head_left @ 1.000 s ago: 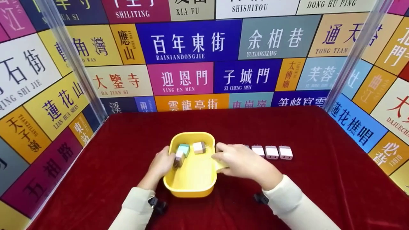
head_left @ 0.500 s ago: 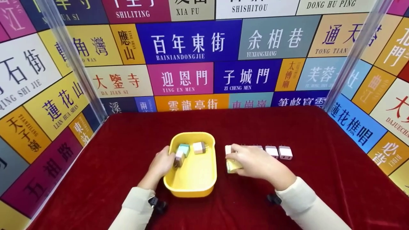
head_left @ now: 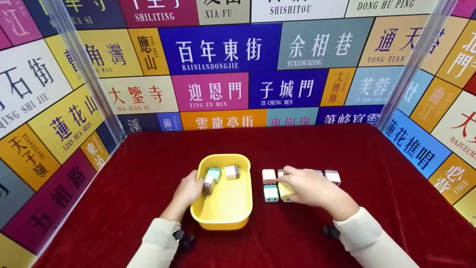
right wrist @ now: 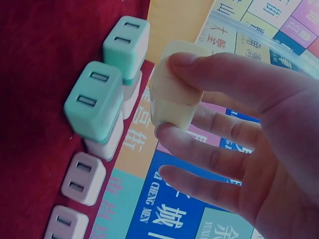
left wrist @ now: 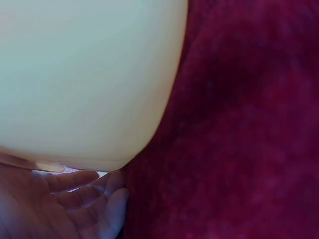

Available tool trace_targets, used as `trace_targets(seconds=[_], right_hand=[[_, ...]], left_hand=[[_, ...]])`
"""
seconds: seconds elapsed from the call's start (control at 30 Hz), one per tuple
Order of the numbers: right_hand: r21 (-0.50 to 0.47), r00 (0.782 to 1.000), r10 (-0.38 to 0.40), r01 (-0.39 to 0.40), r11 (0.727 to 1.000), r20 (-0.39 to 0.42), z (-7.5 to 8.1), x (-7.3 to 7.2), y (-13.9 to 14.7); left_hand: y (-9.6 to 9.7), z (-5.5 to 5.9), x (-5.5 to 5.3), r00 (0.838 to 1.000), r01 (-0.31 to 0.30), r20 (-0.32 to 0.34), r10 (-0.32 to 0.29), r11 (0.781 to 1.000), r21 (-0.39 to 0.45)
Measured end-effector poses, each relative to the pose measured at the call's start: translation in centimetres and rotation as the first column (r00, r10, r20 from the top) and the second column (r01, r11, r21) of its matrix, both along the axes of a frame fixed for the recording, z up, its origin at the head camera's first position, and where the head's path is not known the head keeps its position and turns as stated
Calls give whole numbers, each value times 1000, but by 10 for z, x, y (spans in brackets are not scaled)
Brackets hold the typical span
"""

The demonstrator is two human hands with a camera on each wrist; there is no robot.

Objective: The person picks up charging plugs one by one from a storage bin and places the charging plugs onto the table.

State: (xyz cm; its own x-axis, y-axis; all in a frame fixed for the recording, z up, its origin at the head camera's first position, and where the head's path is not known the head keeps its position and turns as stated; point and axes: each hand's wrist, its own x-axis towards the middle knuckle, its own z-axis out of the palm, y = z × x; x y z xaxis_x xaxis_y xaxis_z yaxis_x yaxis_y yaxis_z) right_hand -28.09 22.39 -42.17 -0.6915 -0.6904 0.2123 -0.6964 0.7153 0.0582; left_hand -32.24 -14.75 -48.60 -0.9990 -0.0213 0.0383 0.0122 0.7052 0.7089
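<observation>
My left hand (head_left: 189, 189) grips the left wall of a yellow bin (head_left: 221, 226); the left wrist view shows the fingers under the bin's pale outer side (left wrist: 84, 89). A teal charger (head_left: 214, 174) and two white-and-brown plug chargers, one with prongs (head_left: 231, 172), lie inside. My right hand (head_left: 312, 189) pinches a small yellow block (right wrist: 174, 89), box-shaped like the chargers, between thumb and fingers. It overlaps the near row of chargers in the head view. Just left of it stands a teal-and-white charger (head_left: 271, 193), with a pale pink one (head_left: 269, 176) behind.
Chargers stand in rows right of the bin, partly hidden by my right hand; a white-and-purple one (head_left: 332, 177) is at the right end. Dark red cloth (head_left: 148, 219) covers the table. Printed panels (head_left: 223, 48) wall the back and sides.
My right hand has moved right from the bin's right rim to the charger rows, with the yellow block in its fingers. The teal and pink chargers there are uncovered. The left hand stays put.
</observation>
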Motion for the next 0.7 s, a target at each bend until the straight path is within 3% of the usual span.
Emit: trace_targets(seconds=[0.7], right_hand=[[-21,984,-146,149,989,102,-8,-3,52]], left_hand=[[1,3,2,1000,-7,25,6,1000,25]])
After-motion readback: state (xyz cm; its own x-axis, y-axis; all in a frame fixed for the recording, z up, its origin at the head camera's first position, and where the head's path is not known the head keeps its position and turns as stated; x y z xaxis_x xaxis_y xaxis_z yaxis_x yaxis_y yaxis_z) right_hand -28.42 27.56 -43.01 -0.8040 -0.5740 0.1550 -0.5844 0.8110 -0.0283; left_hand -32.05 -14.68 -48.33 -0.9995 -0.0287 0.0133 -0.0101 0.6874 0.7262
